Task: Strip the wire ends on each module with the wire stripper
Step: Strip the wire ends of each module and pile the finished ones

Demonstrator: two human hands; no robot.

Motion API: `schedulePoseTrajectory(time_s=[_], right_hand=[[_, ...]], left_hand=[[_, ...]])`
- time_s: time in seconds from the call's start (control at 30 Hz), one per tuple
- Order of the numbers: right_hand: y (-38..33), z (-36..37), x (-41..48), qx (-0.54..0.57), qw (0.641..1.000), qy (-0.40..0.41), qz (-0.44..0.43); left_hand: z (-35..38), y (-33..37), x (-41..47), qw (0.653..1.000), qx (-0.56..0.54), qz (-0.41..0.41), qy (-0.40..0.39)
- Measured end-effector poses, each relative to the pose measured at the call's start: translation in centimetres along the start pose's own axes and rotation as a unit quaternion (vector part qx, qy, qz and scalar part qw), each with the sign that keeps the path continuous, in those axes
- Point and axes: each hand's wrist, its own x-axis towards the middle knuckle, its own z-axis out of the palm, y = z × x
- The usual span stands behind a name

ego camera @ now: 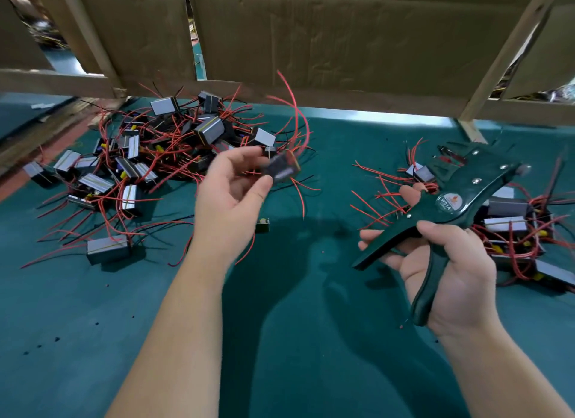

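While the left hand [231,196] pinches one black module [281,170] between thumb and fingertips, above the green mat [295,340], the right hand [451,262] grips the wire stripper [460,206]. Held module is motion-blurred. Its red wires [295,112] arc upward and out to the right, ends not readable. Left fingers loosely curled around the module, nothing else in that hand.

Right hand: thumb lies over the upper handle, fingers wrap under it, lower handle sits against the palm. Handles are spread apart. The tool's head [454,159] points up and away from the person; cannot tell how the jaws stand. Wire stripper and held module are well apart, not touching.

On the mat at far left sits a big pile [149,150] of modules, black blocks with grey faces, red and black leads tangled all through. A smaller pile [516,231] lies on the right, behind and beside the right hand, partly hidden by the wire stripper. One loose module [107,249] lies alone at the near edge of the big pile. Another small module [263,224] rests on the mat just beside the left wrist.

Dark specks [40,346] dot the mat at lower left. Cardboard sheets [311,28] and wooden slats [510,63] stand along the back.
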Motion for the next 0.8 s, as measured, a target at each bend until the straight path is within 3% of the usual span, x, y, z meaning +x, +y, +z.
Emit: schedulePoseTrajectory(time_s=[0.2, 0.33, 0.53, 0.8], right_hand=[[0.1, 0.6, -0.3, 0.038, 0.996, -0.046, 0.072], [0.3, 0.8, -0.5, 0.040, 0.995, -0.055, 0.080], [0.2, 0.9, -0.4, 0.032, 0.994, -0.057, 0.082], [0.1, 0.9, -0.6, 0.047, 0.994, -0.064, 0.081]], left_hand=[[1.4, -0.8, -0.7, 0.995, 0.050, -0.017, -0.079], [1.0, -1.0, -0.6, 0.996, 0.063, -0.018, -0.057], [0.8, -0.5, -0.4, 0.993, 0.079, 0.081, 0.014], [0.2, 0.3, 0.0, 0.988, 0.058, 0.104, 0.094]])
